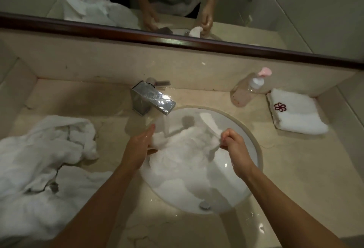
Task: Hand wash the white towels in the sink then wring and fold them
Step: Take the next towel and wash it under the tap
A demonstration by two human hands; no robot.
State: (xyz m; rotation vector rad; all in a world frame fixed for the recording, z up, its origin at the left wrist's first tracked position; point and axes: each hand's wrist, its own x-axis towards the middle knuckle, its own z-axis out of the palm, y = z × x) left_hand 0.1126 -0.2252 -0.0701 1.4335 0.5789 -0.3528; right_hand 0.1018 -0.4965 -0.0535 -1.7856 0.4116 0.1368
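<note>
A wet white towel (pixel 183 157) lies bunched in the round white sink (pixel 254 149). My left hand (pixel 137 149) holds the towel's left edge, thumb under it and fingers stretched toward the tap. My right hand (pixel 234 145) pinches the towel's right edge in curled fingers, over the basin. A heap of crumpled white towels (pixel 41 167) covers the counter to the left. A folded white towel with a red flower emblem (pixel 295 113) lies on the counter at the right.
A square chrome tap (pixel 151 100) juts over the sink's far rim. A clear pump bottle with a pink top (pixel 250 88) lies beside the folded towel. A dark-framed mirror (pixel 177 40) runs along the back wall. The beige counter (pixel 177 228) is wet.
</note>
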